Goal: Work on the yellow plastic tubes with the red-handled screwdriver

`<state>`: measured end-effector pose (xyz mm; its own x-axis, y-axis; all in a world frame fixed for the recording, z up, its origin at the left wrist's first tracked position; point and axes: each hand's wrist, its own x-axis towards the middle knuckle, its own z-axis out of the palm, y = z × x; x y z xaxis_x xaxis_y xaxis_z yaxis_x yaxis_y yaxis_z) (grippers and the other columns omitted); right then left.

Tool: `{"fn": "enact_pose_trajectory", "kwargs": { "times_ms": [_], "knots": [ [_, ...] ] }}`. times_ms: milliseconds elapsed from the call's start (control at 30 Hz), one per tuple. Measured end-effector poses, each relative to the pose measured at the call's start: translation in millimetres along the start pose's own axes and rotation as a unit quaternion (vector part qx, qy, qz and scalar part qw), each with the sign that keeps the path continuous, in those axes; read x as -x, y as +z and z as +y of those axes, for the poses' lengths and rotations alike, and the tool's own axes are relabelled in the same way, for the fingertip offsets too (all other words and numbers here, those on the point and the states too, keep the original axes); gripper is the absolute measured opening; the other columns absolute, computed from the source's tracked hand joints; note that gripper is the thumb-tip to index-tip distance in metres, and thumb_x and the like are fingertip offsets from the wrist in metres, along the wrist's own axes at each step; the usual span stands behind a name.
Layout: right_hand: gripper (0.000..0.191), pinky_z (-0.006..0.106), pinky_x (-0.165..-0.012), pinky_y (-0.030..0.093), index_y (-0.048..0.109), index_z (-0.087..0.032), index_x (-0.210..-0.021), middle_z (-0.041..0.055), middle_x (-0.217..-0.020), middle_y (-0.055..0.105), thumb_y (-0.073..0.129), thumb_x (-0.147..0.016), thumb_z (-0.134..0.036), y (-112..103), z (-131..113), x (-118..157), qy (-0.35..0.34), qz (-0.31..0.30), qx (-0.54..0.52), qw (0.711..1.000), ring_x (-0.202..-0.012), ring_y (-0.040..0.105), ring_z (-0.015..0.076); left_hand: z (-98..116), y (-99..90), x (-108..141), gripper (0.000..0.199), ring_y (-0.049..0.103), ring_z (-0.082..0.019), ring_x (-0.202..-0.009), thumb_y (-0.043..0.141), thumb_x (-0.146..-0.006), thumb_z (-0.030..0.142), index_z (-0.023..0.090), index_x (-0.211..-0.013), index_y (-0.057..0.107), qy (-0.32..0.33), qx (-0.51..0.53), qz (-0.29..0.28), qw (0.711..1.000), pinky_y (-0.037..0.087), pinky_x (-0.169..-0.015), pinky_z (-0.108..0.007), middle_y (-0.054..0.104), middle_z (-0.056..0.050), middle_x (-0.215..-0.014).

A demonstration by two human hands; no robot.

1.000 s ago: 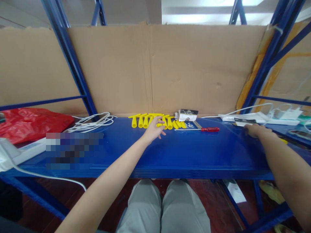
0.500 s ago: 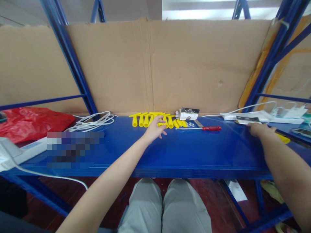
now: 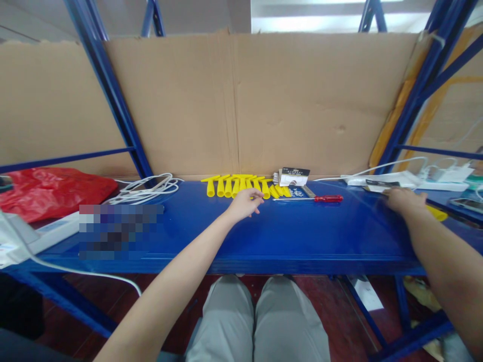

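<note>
My left hand (image 3: 246, 203) hovers over the blue shelf just in front of a row of yellow T-shaped plastic pieces (image 3: 228, 187). Its fingers are loosely curled, thumb apart, with nothing seen in them. Out to the right, my right hand (image 3: 406, 202) is closed at the shelf, beside a small black-and-white card (image 3: 381, 186). Its fingertips are partly hidden, so what they grip cannot be made out. Another yellow piece (image 3: 437, 213) shows past that wrist. Between the hands lie a red-handled screwdriver (image 3: 327, 199), small flat yellow pieces (image 3: 279, 191) and a blue card (image 3: 297, 191).
A small black-and-white box (image 3: 293, 176) stands against the cardboard backing (image 3: 302, 100). Coiled white cable (image 3: 158, 186) and a red plastic bag (image 3: 60, 188) lie at the left. A white power strip (image 3: 445, 185) and a phone (image 3: 468, 205) are at the right.
My left hand has drawn back slightly toward me from the yellow row, and its fingers have curled in. The right hand stays near the card, barely shifted.
</note>
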<state>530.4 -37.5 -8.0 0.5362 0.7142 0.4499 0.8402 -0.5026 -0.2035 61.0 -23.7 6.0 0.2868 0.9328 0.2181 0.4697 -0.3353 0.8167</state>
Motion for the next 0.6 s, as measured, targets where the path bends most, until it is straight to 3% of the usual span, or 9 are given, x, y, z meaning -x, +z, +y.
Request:
{"fn": "enact_pose_trajectory", "kwargs": {
  "times_ms": [100, 200, 367, 500, 600],
  "knots": [
    [0.025, 0.054, -0.088, 0.036, 0.073, -0.015, -0.086, 0.0303, -0.117, 0.062, 0.05, -0.076, -0.011, -15.4, -14.4, 7.2, 0.033, 0.003, -0.01, 0.999, -0.113, 0.055, 0.036, -8.8, 0.2, -4.9, 0.022, 0.064, -0.011, -0.057, 0.052, -0.081, 0.005, 0.014, -0.09, 0.07, 0.022, -0.065, -0.012, 0.998, 0.051, -0.055, -0.021, 0.073, -0.005, -0.084],
    [0.031, 0.052, -0.09, 0.038, 0.073, -0.015, -0.092, 0.0252, -0.116, 0.064, 0.044, -0.08, -0.01, -28.9, -38.5, 13.8, 0.02, 0.071, -0.074, 0.995, -0.111, 0.057, 0.0354, -14.1, -1.6, -8.6, 0.023, 0.068, -0.015, -0.07, 0.053, -0.082, 0.007, 0.016, -0.087, 0.073, 0.052, -0.108, 0.005, 0.993, 0.055, -0.07, -0.027, 0.073, -0.006, -0.084],
    [0.03, 0.042, -0.09, 0.043, 0.071, -0.012, -0.085, 0.0203, -0.099, 0.068, 0.042, -0.078, -0.01, -49.1, -101.0, 23.6, -0.093, 0.116, -0.196, 0.969, -0.099, 0.06, 0.0288, -14.4, -3.9, -8.7, 0.024, 0.07, -0.02, -0.084, 0.052, -0.083, 0.009, 0.016, -0.093, 0.074, 0.074, -0.174, 0.018, 0.982, 0.054, -0.083, -0.031, 0.074, -0.008, -0.088],
    [0.031, 0.04, -0.088, 0.047, 0.068, -0.014, -0.093, 0.0144, -0.096, 0.068, 0.042, -0.076, -0.011, -53.9, -150.3, 25.7, -0.114, 0.19, -0.343, 0.913, -0.093, 0.062, 0.0246, -14.5, -4.0, -9.8, 0.027, 0.069, -0.021, -0.095, 0.051, -0.084, 0.008, 0.013, -0.099, 0.072, 0.068, -0.213, 0.049, 0.974, 0.051, -0.09, -0.029, 0.074, -0.011, -0.099],
    [0.032, 0.04, -0.087, 0.049, 0.063, -0.016, -0.097, 0.0111, -0.095, 0.068, 0.041, -0.075, -0.011, -41.5, -173.7, 32.1, -0.094, 0.248, -0.427, 0.865, -0.089, 0.063, 0.0221, -15.5, -13.1, -15.9, 0.035, 0.065, -0.022, -0.108, 0.053, -0.082, 0.008, 0.012, -0.114, 0.067, 0.026, -0.24, 0.122, 0.963, 0.048, -0.096, -0.03, 0.07, -0.014, -0.115]
  ]
}}
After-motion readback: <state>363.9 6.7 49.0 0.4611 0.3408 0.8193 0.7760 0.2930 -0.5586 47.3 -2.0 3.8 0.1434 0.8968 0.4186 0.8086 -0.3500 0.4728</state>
